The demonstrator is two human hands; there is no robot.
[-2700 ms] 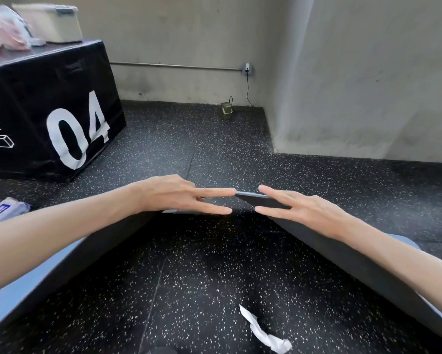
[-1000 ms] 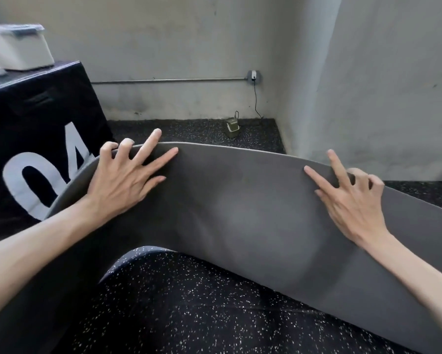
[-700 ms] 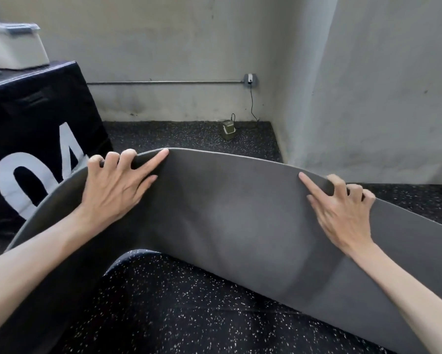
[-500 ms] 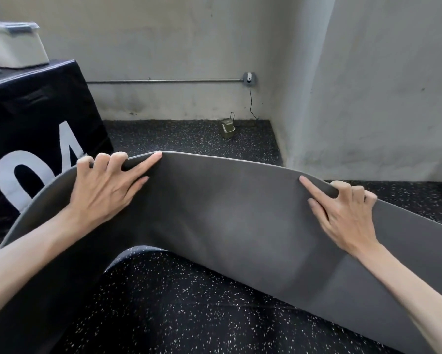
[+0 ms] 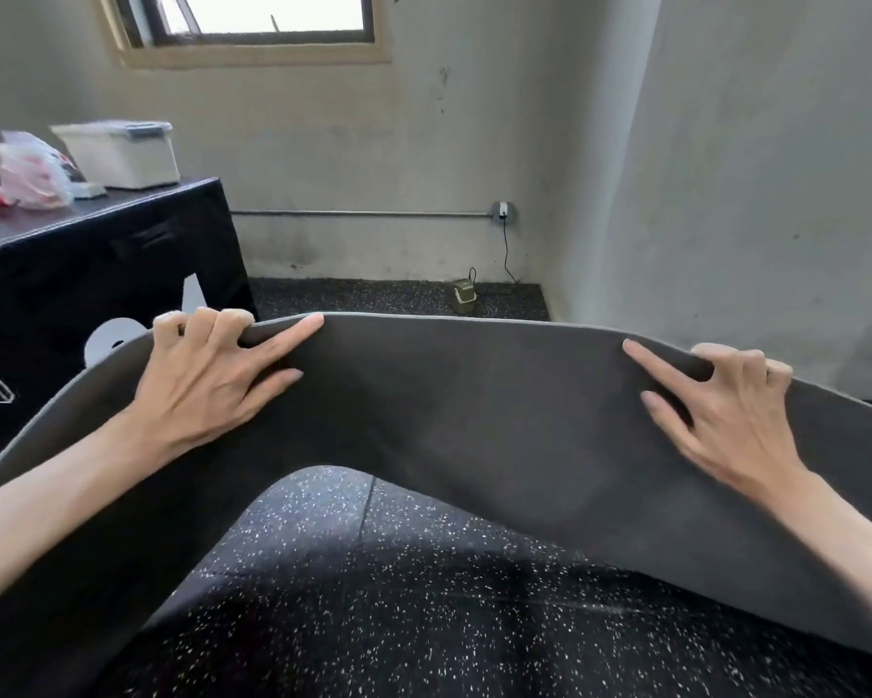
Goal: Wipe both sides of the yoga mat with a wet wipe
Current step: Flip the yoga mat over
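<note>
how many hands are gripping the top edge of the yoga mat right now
2. The left hand grips the yoga mat at its raised top edge on the left, fingers curled over it; the right hand grips the same edge on the right.

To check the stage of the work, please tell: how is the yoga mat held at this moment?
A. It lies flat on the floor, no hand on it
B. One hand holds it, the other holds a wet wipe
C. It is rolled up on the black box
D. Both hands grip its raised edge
D: the left hand and the right hand both curl their fingers over the lifted upper edge of the yoga mat; no wipe is in view.
</note>
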